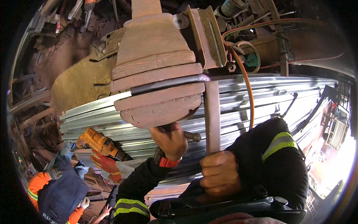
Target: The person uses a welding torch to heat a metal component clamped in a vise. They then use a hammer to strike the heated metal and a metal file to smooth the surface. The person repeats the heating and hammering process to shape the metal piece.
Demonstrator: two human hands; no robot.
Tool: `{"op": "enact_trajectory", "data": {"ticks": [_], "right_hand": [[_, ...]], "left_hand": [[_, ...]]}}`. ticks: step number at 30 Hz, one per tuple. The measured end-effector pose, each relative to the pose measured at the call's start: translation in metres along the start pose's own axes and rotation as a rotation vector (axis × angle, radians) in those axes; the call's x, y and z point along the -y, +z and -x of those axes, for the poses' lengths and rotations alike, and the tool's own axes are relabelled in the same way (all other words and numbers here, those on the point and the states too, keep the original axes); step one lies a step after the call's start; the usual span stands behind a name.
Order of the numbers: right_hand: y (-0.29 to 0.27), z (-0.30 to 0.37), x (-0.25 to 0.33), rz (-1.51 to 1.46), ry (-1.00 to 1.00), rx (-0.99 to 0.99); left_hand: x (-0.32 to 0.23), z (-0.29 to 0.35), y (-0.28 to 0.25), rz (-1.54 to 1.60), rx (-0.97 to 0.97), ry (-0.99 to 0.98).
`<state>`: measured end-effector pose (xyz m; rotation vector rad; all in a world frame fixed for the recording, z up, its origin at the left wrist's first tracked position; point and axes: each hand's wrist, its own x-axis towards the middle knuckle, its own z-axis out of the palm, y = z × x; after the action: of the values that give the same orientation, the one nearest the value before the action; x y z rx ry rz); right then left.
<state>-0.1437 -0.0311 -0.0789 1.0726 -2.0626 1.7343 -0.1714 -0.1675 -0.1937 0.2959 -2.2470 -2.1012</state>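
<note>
In the middle stands a large rust-brown bench vise (164, 104). A dark round rod (164, 85) lies between its jaws, one end sticking out at the right. My left hand (170, 143) is closed around the vise handle (193, 136) under the front jaw, its knobbed end showing to the right; some fingers are hidden. My right hand (220, 173) grips the lower end of a brown flat metal bar (213, 115). This bar stands upright in view just right of the jaws, its top close to the rod's end; I cannot tell whether they touch.
Long silvery metal profiles (268, 97) lie stacked behind and beside the vise. An orange hose (247, 82) runs down toward my right arm. At left are a yellow-orange power tool (97, 142), a red glove (106, 162) and a bending co-worker (63, 194). Scrap metal fills the far side.
</note>
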Motion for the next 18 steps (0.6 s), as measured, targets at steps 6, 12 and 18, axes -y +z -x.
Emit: {"op": "enact_trajectory", "data": {"ticks": [6,12,18], "right_hand": [[0.011,0.002,-0.002,0.135,-0.097,-0.125],[0.004,-0.001,0.010,0.090,-0.088,-0.134],[-0.012,0.011,0.023,0.071,-0.007,-0.128]], "left_hand": [[-0.010,-0.006,0.007,0.091,0.070,-0.002],[-0.008,-0.013,0.005,-0.088,0.021,0.129],[-0.003,-0.019,0.011,-0.099,-0.006,0.226]]}}
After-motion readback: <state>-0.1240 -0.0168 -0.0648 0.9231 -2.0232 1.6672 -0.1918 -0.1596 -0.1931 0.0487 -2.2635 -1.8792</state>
